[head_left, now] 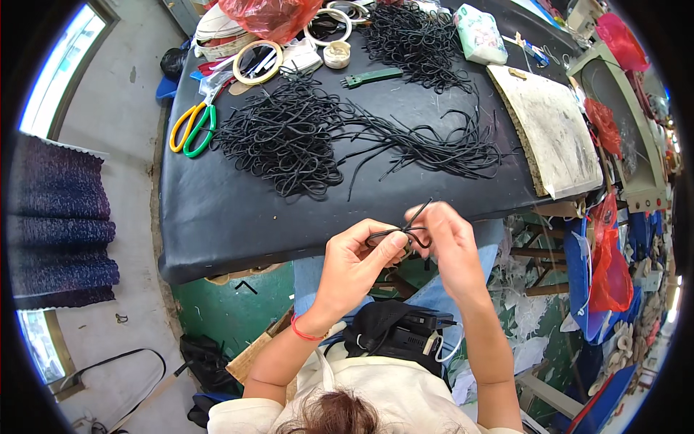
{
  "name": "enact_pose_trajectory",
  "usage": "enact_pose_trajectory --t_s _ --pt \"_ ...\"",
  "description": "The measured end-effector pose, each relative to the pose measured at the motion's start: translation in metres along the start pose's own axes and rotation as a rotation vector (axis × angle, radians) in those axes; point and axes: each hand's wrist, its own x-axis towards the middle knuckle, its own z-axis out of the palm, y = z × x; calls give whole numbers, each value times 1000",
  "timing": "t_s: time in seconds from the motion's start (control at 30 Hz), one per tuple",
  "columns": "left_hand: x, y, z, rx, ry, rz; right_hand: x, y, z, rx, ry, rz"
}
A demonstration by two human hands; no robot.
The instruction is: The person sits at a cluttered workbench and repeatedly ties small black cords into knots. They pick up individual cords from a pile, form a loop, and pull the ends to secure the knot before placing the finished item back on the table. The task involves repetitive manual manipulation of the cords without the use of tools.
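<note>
A thin black cord point(415, 229), bent into a loop with crossing ends, is held above my lap just off the table's near edge. My left hand point(356, 269) pinches it between thumb and fingers. On the other side of the crossing, my right hand point(452, 249) has its fingers curled at the cord; they are slightly blurred and partly hidden. Past my hands lies a loose bundle of straighter black cords point(434, 148). A tangled heap of looped black cords point(282, 137) sits to its left, and another cord heap point(412, 43) is farther back.
Yellow-and-green-handled scissors point(201, 130) rest at the table's left. A green pronged tool point(372, 77), tape rolls point(258, 62), a small round tub point(337, 54) and a tissue pack point(480, 35) lie farther back. A pale board point(546, 130) covers the black table's point(217, 224) right end.
</note>
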Motion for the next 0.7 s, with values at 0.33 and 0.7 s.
enact_pose_trajectory --t_s 0.33,0.7 --pt "-3 3 5 17 110 -25 -15 -1 5 -75 -127 -148" --pt "14 15 -1 -443 11 -65 -25 -6 20 -160 121 -304"
